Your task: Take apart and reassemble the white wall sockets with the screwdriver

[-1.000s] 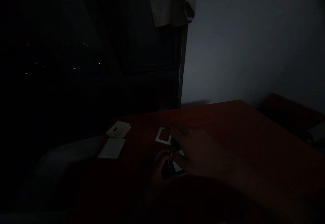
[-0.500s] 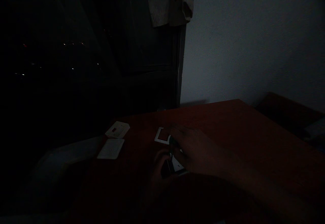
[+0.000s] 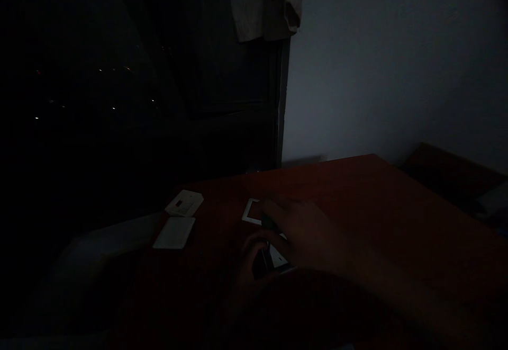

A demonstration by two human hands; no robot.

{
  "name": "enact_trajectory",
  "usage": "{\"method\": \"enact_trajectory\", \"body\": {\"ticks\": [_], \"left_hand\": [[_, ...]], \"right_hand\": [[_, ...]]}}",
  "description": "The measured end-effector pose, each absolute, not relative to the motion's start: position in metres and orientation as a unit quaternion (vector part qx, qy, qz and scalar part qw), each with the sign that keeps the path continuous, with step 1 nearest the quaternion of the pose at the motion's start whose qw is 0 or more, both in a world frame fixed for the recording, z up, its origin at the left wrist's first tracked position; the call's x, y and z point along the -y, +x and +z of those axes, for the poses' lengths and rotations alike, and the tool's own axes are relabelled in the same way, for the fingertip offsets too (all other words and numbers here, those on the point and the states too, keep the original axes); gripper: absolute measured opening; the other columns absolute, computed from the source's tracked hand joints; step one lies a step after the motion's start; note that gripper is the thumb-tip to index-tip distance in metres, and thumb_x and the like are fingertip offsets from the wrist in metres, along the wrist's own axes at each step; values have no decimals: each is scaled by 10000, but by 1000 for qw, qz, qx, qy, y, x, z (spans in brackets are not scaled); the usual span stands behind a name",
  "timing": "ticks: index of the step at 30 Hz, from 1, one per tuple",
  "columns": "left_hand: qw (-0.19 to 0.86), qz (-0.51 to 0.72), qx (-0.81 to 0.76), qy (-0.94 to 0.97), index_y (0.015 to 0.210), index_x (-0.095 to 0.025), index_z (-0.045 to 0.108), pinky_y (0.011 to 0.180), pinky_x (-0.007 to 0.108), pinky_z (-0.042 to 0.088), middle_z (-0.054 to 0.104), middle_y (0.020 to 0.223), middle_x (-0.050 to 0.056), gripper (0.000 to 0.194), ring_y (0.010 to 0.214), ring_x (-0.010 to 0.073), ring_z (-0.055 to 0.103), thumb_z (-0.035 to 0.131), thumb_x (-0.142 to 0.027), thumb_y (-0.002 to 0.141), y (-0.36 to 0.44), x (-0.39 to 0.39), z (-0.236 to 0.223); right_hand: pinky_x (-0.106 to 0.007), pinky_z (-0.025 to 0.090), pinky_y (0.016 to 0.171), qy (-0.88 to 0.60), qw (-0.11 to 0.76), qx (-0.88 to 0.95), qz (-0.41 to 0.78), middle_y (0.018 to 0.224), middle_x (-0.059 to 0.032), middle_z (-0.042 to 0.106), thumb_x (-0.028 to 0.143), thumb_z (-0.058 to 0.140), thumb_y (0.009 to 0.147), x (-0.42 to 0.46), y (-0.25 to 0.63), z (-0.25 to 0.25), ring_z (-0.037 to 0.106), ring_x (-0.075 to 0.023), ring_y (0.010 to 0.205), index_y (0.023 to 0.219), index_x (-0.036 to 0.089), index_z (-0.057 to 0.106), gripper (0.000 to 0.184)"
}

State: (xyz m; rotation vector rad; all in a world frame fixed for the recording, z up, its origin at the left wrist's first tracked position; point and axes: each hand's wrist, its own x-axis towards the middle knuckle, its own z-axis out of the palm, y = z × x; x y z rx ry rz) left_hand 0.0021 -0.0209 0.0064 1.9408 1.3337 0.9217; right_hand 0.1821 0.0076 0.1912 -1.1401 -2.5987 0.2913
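Note:
Dim light leaves much of both hands in shadow. My left hand (image 3: pixel 246 271) curls around the left side of a small white-and-dark square piece (image 3: pixel 278 257), thumb and fingers at its edges. Over that piece, my right hand (image 3: pixel 307 233) has its fingers closed on a dark green tool handle (image 3: pixel 268 223). The tool's tip is too dark to make out. Just behind the fingers lies a white square frame (image 3: pixel 246 212), partly hidden by my right hand.
Toward the table's left side lie a white plate with a small dark opening (image 3: pixel 190 203) and a plain white plate (image 3: pixel 174 232). The reddish-brown table (image 3: pixel 357 191) reaches toward a pale wall (image 3: pixel 377 74). A dark window (image 3: pixel 119 90) is at the left, with cloth (image 3: pixel 264 6) hanging above.
The fingers of my right hand have shifted slightly around the green handle. My left hand and the square piece stay almost in place.

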Motion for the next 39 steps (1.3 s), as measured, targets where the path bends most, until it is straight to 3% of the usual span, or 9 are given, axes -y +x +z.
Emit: {"method": "enact_trajectory", "body": {"ticks": [5,12,15,18,24,31,35,37,39], "left_hand": [[294,318,-529,730,1195,-253,546,1013,469,404,461,1390,84,550,1274,326,424,746,-372,698,2,24,10],[307,332,-512,731,1206,-249,533,1044,442,383,480,1366,82,550,1279,299,429,742,-369,711,2,23,9],[311,314,-525,727,1187,-248,541,1044,473,375,459,1380,84,539,1293,314,402,751,-356,702,2,23,11],[297,315,-529,730,1173,-253,549,1039,479,375,454,1386,77,523,1284,320,407,752,-328,697,2,24,12],[306,342,-499,735,1195,-258,523,1030,419,400,463,1369,66,514,1268,284,435,726,-332,728,2,23,10],[286,329,-520,734,1157,-260,560,1039,466,382,460,1380,74,520,1290,318,402,764,-331,684,2,23,11],[308,337,-514,726,1185,-264,544,1029,449,397,461,1376,72,515,1272,304,429,731,-365,717,2,23,9],[321,339,-511,722,1194,-268,535,1029,435,401,457,1380,66,507,1267,294,436,716,-356,728,3,23,7],[321,341,-511,721,1191,-271,535,1031,437,398,463,1375,61,510,1266,293,435,721,-347,723,3,23,7]], "right_hand": [[-271,339,538,-433,138,890,33,972,-67,637,407,417,941,-11,177,188,620,-196,748,1043,187,527,266],[-268,392,620,-372,144,909,120,1077,-63,616,235,529,853,-6,185,192,615,-168,829,1112,189,482,268],[-266,358,563,-414,118,900,60,1014,-70,644,345,464,927,-8,183,192,627,-178,759,1077,197,505,214],[-277,350,544,-455,101,884,26,953,-81,647,415,388,949,-8,181,194,625,-195,723,1036,186,519,278],[-289,422,664,-388,131,905,113,1109,-69,594,217,515,835,-4,186,196,608,-187,887,1104,196,493,271],[-273,373,546,-427,101,898,18,997,-72,635,392,421,950,-7,181,195,622,-189,738,1042,195,529,243],[-292,405,603,-402,126,905,64,1060,-71,616,291,485,881,-3,185,196,617,-202,829,1057,194,513,203],[-290,413,635,-379,137,910,94,1114,-69,602,212,515,834,-2,188,195,614,-192,867,1109,199,493,277],[-283,406,624,-383,141,908,96,1111,-70,609,204,512,855,-3,188,193,619,-182,852,1129,201,485,275]]}}
